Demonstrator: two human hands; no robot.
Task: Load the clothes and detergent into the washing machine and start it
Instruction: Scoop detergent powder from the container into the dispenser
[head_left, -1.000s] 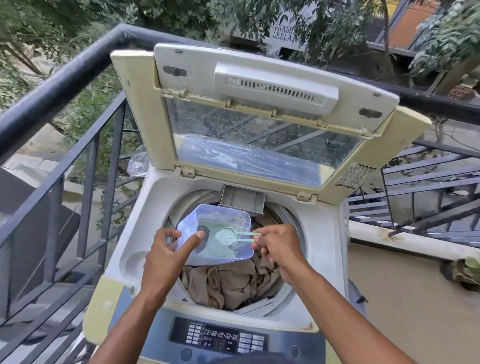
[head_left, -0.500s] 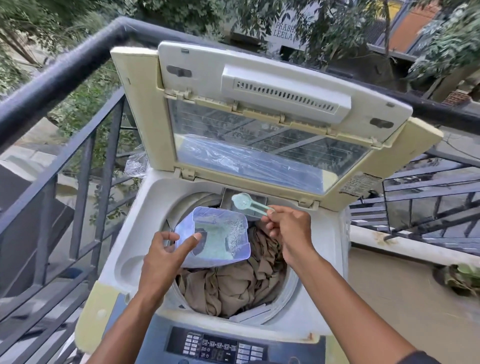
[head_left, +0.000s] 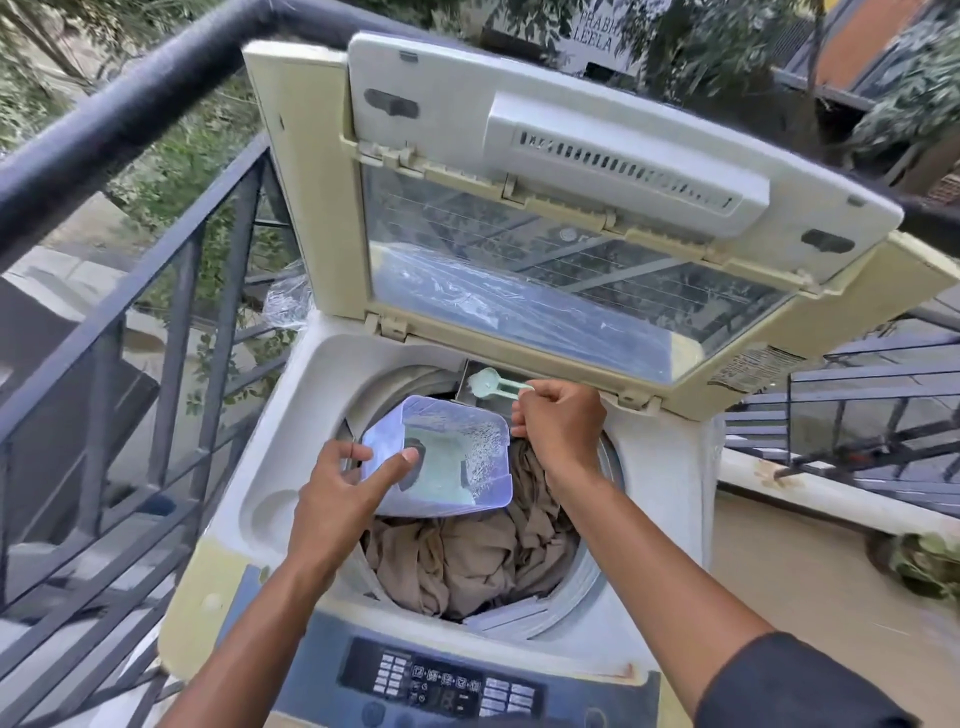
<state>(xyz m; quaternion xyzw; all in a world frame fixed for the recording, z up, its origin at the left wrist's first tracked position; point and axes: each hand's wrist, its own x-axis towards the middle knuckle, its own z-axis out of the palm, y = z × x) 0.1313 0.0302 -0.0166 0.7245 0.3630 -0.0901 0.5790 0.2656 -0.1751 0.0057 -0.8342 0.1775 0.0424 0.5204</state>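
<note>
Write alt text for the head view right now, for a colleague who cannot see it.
The right hand pinches a pale green plastic scoop over the detergent drawer at the back of an open top-loading washing machine. The left hand holds a clear plastic detergent tub above beige clothes in the drum.

Home balcony w/ railing (head_left: 130, 218), washer (head_left: 670, 499)

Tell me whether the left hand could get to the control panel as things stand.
Probably not right away: the left hand grips the detergent tub above the clothes. The control panel itself lies uncovered below its wrist.
</note>
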